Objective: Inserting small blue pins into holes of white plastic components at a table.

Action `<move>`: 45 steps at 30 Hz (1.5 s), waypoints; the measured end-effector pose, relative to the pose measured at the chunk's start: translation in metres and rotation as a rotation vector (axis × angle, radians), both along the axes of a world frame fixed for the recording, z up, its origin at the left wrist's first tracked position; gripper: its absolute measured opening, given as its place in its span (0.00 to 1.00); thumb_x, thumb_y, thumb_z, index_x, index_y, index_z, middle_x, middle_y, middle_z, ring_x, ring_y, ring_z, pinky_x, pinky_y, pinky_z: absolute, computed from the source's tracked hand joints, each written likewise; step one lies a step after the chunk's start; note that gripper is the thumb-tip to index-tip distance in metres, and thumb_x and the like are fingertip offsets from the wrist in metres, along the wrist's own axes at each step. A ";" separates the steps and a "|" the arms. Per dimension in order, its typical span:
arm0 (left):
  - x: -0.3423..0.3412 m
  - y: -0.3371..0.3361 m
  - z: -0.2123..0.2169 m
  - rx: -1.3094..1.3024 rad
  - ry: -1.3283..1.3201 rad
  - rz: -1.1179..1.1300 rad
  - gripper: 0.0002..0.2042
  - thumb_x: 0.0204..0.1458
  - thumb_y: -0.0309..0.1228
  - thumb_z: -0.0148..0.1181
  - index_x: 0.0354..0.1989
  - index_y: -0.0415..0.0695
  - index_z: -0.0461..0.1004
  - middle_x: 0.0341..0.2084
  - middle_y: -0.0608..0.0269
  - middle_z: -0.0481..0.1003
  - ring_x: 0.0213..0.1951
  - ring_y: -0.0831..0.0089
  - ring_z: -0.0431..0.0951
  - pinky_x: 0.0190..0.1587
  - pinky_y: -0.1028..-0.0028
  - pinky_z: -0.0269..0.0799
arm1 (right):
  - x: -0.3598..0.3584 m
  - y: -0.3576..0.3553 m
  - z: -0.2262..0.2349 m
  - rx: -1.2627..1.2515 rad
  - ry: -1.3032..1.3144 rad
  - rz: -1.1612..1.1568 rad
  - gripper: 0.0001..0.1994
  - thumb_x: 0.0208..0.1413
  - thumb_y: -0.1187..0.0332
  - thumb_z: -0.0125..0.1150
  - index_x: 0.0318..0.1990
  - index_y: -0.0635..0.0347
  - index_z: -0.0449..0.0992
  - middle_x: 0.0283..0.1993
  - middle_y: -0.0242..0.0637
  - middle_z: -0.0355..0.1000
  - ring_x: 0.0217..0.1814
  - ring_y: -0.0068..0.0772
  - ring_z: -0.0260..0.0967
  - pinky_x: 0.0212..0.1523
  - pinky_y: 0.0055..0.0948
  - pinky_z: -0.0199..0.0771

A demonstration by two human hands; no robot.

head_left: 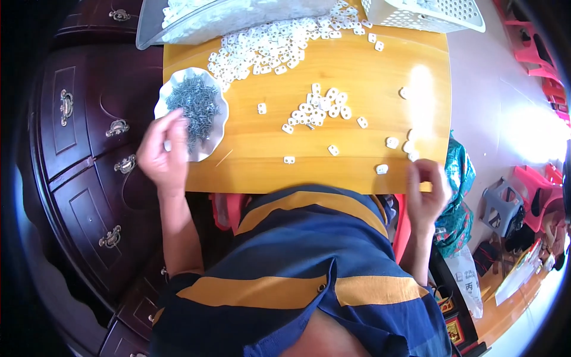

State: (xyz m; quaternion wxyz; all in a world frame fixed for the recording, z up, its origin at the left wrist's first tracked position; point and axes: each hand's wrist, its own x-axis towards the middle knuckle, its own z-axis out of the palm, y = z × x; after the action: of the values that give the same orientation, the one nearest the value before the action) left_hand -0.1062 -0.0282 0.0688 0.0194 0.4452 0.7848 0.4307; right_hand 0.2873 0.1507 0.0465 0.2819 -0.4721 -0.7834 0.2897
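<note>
My left hand point(165, 149) is at the near left side of a scalloped white bowl point(220, 126) full of thin grey metal screws or nails point(194, 100). Thumb and fingers are drawn together over the heap; what they pinch is too small to make out. A small pale spot shows by its palm. At the table's near right corner, my right hand point(429, 189) is slightly blurred, its fingers curled in. Anything inside it is hidden. Just beyond its fingertips lie several small white two-hole plastic pieces point(408, 146). A loose cluster of similar pieces point(321, 107) occupies the middle.
A big pile of white pieces point(262, 50) spreads along the far side of the wooden table point(256, 134). Behind it stand a grey tub point(238, 22) and a perforated white basket point(452, 16). Dark drawers point(65, 107) flank the left; a teal bag point(455, 178) hangs at the right.
</note>
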 end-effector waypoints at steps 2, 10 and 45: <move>-0.020 -0.031 -0.003 0.045 0.019 0.309 0.09 0.61 0.24 0.58 0.47 0.35 0.79 0.33 0.62 0.81 0.32 0.81 0.77 0.38 0.80 0.73 | 0.015 0.017 -0.005 0.107 0.065 -0.156 0.02 0.55 0.80 0.63 0.35 0.67 0.77 0.29 0.33 0.74 0.29 0.21 0.70 0.35 0.22 0.73; -0.074 -0.126 -0.079 -0.051 -0.258 0.646 0.19 0.68 0.40 0.49 0.57 0.40 0.74 0.43 0.65 0.78 0.41 0.76 0.76 0.44 0.76 0.71 | 0.062 0.066 -0.055 -0.459 0.049 -0.378 0.23 0.70 0.54 0.50 0.54 0.68 0.74 0.48 0.37 0.74 0.49 0.26 0.68 0.53 0.28 0.67; -0.090 -0.096 -0.099 -0.291 -0.381 0.330 0.21 0.69 0.38 0.45 0.44 0.30 0.77 0.33 0.60 0.79 0.36 0.76 0.73 0.43 0.72 0.68 | 0.056 0.045 -0.067 -0.491 0.112 -0.335 0.25 0.69 0.51 0.48 0.48 0.70 0.77 0.36 0.36 0.75 0.40 0.23 0.68 0.45 0.28 0.70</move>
State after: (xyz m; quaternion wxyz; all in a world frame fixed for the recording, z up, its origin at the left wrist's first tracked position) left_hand -0.1964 -0.1242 -0.0305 0.1601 0.2152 0.8823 0.3868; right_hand 0.3432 0.1961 -0.0207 0.2462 -0.6321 -0.5843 0.4454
